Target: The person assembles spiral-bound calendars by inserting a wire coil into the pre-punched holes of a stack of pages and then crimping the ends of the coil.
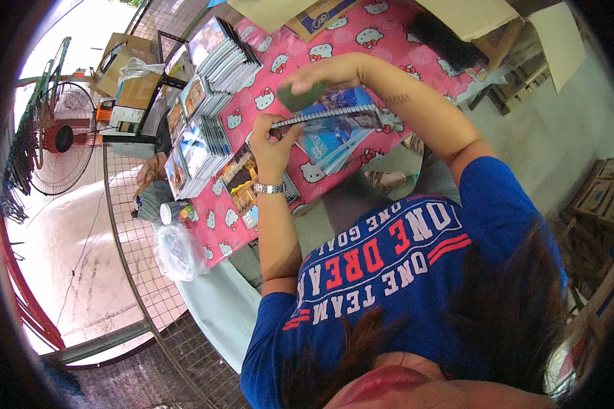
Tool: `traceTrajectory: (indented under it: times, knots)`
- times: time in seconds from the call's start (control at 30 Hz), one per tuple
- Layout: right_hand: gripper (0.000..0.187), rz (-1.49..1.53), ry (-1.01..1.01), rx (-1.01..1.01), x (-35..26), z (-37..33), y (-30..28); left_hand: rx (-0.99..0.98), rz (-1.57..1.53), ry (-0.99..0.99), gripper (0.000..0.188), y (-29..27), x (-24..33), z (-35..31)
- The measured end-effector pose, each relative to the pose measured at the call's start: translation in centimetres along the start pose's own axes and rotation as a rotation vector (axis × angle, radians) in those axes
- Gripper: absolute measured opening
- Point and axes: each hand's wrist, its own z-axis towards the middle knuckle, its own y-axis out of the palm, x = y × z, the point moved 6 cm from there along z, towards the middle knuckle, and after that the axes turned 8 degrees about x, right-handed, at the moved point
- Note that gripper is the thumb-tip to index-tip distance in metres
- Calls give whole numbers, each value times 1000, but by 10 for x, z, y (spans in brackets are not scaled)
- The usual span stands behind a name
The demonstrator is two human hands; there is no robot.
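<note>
A spiral notebook point(341, 112) stands tilted on the table with its coiled edge upward. My left hand point(274, 140), with a metal watch on the wrist, pinches one end of that edge. Above the notebook, my right hand point(331, 71) has its fingers closed on a dark green pad point(301, 97); its exact kind I cannot make out. Several blue-covered notebooks point(327, 150) lie fanned out beneath and in front of the held one. By my left forearm lies another notebook point(240, 183) with a dark and yellow cover.
Stacks of notebooks point(208, 146) stand along the left of the table, which has a pink patterned cover point(307, 174). A cup point(174, 213) and a clear plastic bag point(177, 252) are at the near left edge. Cardboard point(471, 17) lies far right; a fan point(63, 138) stands left.
</note>
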Motion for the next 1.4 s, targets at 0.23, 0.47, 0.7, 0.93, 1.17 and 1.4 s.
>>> traceTrajectory:
  times: [0.23,0.47,0.7,0.93,1.17,1.4]
  knots:
    - [53,-83,6,92,-4,-3,-8,-6,-109,-85,37,8,5,2]
    - [46,180,20,39,-2,1,-4,4,-41,-76,36,7,7,2]
    - [57,-699,240,766,41,-36,-102,44,-288,-366,22,3,-11,0]
    - [63,-1338,322,1248,145,-176,-141,369,-388,-364,18,-22,-25,-30]
    - [55,-1240,-194,1444,107,-185,-7,482,-194,-387,18,-22,-15,-50]
    - [56,-1267,-737,975,-26,-76,86,427,-231,-336,18,-25,-12,-58]
